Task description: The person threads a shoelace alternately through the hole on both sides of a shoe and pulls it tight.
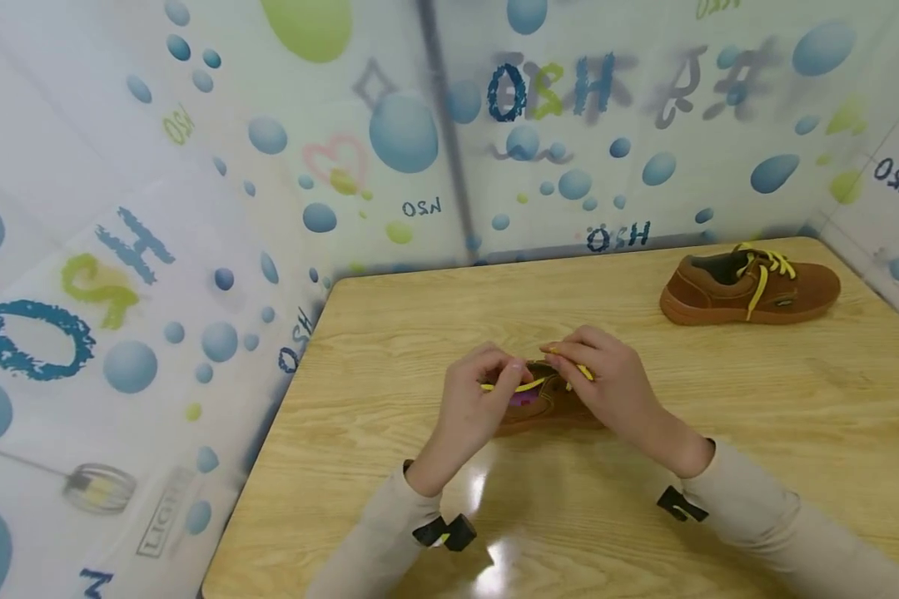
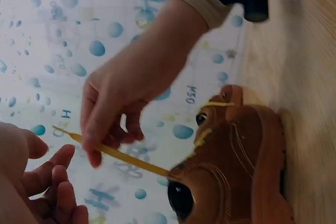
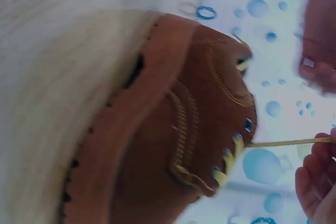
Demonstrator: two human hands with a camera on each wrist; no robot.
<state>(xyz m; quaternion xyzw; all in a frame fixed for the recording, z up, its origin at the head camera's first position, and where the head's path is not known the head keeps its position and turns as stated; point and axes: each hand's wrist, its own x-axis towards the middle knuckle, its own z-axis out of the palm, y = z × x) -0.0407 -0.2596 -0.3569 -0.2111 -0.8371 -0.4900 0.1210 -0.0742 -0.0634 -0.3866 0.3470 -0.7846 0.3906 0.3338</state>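
Observation:
A brown shoe (image 1: 562, 408) with yellow laces stands before me, its toe to the right and partly behind my hands. My right hand (image 1: 614, 383) pinches a yellow shoelace (image 2: 134, 159) near its end; the lace runs taut from an eyelet, as the right wrist view (image 3: 283, 143) also shows. Over the heel side is my left hand (image 1: 478, 399), its thumb and fingers loosely bent. In the left wrist view a gap parts my left fingers (image 2: 62, 156) from the lace tip. Another yellow strand passes behind the left thumb in the head view, toward the shoe's heel.
A second brown shoe (image 1: 757, 291) with yellow laces stands at the table's far right, toe to the right. The wooden table (image 1: 389, 333) meets a patterned wall covering (image 1: 270, 191) at the back and left. Straps with black devices (image 1: 449, 532) sit on the wrists.

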